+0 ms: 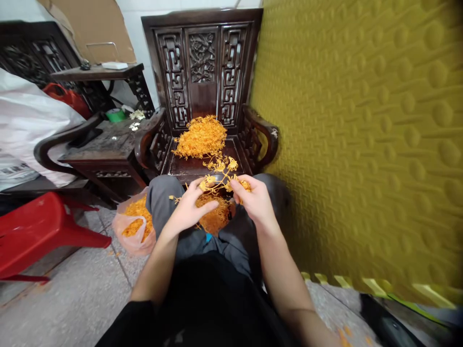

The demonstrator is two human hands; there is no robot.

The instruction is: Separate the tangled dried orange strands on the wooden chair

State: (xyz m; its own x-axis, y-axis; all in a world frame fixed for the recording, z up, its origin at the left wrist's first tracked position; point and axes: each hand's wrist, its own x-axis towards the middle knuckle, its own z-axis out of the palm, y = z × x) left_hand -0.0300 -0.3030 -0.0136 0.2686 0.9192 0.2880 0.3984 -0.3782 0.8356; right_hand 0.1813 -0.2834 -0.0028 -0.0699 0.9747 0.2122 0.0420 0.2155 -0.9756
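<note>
Both the left hand (188, 207) and right hand (253, 197) pinch a brittle orange sprig (220, 168). Tugging apart may snap it, scattering bits off the lap pile (213, 217) onto the floor (79, 294).

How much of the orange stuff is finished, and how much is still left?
A big orange pile already lies on the carved chair seat, so that part looks done. Right now the left hand and right hand pull at an orange sprig over a lap heap. That heap and the plastic bag of orange bits probably remain.
</note>
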